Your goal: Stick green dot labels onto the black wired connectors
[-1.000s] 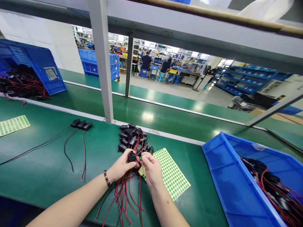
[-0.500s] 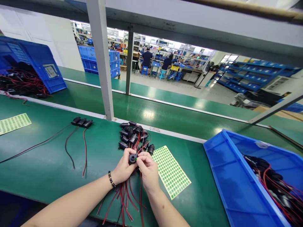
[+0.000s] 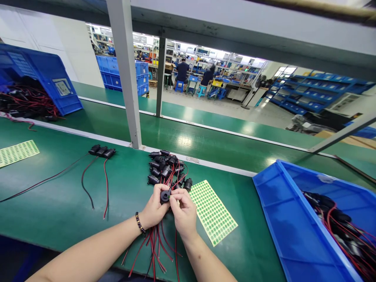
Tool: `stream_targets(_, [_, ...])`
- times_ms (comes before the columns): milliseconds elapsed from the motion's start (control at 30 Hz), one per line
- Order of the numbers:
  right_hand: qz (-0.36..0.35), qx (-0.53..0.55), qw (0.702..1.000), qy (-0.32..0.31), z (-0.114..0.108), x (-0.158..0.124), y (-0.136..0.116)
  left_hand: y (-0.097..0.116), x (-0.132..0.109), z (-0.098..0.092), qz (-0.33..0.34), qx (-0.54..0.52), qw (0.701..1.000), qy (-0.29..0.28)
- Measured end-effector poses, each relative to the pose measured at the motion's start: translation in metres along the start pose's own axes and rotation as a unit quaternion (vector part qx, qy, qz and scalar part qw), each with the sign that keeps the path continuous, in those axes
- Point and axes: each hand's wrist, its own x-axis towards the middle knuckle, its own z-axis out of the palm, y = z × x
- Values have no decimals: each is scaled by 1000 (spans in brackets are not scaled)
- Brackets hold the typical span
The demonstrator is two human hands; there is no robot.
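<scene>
My left hand [image 3: 155, 205] is closed round a small black pump [image 3: 165, 196], its round face with a central hole turned up towards me. My right hand [image 3: 184, 209] pinches with thumb and forefinger at the pump's right edge, where a bit of green sticker shows at the fingertips. Just beyond my hands lies a pile of similar black pumps [image 3: 166, 170] with red and black wires. Wire ends [image 3: 155, 250] fan out below my hands towards the front edge. Right of my right hand rests a pale sheet of round green stickers [image 3: 216, 213].
At the right stands a blue bin [image 3: 273, 211] holding more wired parts. Several black parts [image 3: 102, 151] with wires lie left, near another sticker sheet [image 3: 19, 152]. A tipped blue crate [image 3: 63, 84] spills wired parts at far left. A metal post [image 3: 125, 74] rises behind the bench.
The hands stay almost in place at the pump. The right fingertips have closed in slightly on its edge, and less of the green sticker shows. The view has shifted slightly.
</scene>
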Motion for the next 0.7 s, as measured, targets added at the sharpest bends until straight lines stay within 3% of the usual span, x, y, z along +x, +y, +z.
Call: stream_targets(700, [-13, -9, 1000, 11, 1, -1, -2, 2, -2, 1, 22, -8, 1000, 8])
